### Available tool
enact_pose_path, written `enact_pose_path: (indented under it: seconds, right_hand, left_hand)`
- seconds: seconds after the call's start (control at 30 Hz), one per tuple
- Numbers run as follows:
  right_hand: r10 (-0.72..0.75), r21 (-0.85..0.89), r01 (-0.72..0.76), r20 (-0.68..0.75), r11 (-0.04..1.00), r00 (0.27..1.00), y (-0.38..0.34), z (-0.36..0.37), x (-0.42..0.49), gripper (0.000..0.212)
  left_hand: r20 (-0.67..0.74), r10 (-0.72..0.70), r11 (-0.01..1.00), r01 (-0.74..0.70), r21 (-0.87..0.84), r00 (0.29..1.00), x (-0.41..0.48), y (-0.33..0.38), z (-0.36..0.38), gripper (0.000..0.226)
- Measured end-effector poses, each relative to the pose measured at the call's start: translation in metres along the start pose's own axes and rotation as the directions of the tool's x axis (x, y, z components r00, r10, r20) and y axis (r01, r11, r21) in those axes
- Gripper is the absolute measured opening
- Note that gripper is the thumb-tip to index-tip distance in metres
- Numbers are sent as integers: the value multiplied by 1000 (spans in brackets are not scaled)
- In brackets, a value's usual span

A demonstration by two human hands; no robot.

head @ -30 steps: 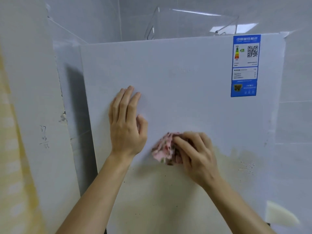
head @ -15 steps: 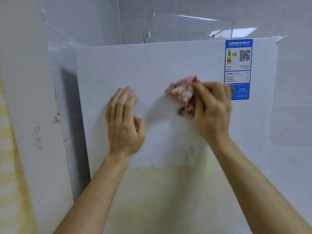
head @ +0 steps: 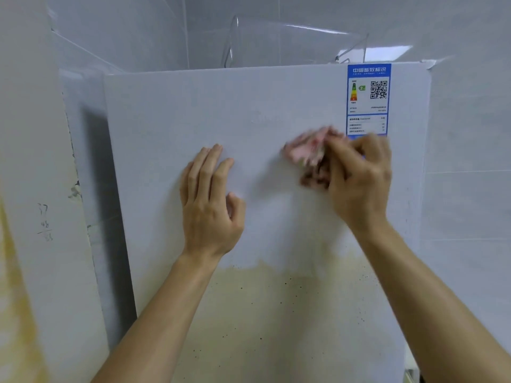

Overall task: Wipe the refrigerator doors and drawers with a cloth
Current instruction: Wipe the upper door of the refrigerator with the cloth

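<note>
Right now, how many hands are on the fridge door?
2. The left hand lies flat on the fridge door near its middle; the right hand grips the pink cloth against it, by the blue label.

Motion-blurred cloth [head: 305,151], lower part of label [head: 367,100] behind right hand [head: 359,186], bottom of refrigerator door [head: 193,111] off-frame.

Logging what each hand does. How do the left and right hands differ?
The left hand lies flat, fingers straight, on the refrigerator door; the right hand curls round a pink cloth. The left hand looks sharp, the right hand blurred. The right hand is higher, by the blue label. Both are over the door's upper part.
</note>
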State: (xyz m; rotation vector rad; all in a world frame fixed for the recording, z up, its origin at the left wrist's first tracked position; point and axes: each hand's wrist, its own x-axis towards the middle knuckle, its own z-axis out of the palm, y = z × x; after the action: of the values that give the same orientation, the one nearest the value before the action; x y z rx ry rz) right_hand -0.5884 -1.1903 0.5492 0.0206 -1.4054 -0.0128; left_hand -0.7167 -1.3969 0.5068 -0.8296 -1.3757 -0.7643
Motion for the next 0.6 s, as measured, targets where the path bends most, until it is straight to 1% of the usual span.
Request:
enact_pose_path:
  seconds: [0.07,0.13,0.23,0.33,0.4,0.47,0.53,0.57,0.6]
  right_hand:
    - [111,26,-110,-67,994,992,5,3,32,23]
    - [129,19,-128,-70,992,989,3,4,31,22]
    - [75,18,-74,-22,997,997,-2,-4,-24,19]
    - [44,13,-46,77,999,996,-5,-19,-99,19]
    - [18,2,-18,148,1000,989,-3,-29,-134,17]
    - [-57,28,53,212,998,975,1,-39,-141,19]
    - [-154,35,151,280,988,948,9,-46,-124,20]
    - [-171,26,171,289,985,942,13,-48,-109,20]
    - [-153,13,155,274,988,950,18,-48,-89,19]
  left_hand:
    - [-36,22,1000,-22,-5,999,0,3,3,49]
    - [-51,51,998,-53,-23,997,3,7,7,46]
    - [-56,50,998,-53,-40,997,7,16,13,47]
    - [-42,39,998,-40,-39,998,8,29,19,50]
    - [-37,29,999,-30,-31,999,7,37,23,50]
    - [-41,24,999,-25,-27,999,5,42,26,50]
    - [-40,28,999,-29,-27,999,4,45,28,50]
    - [-39,27,999,-28,-27,999,4,46,29,51]
    - [-38,24,999,-25,-29,999,4,46,29,51]
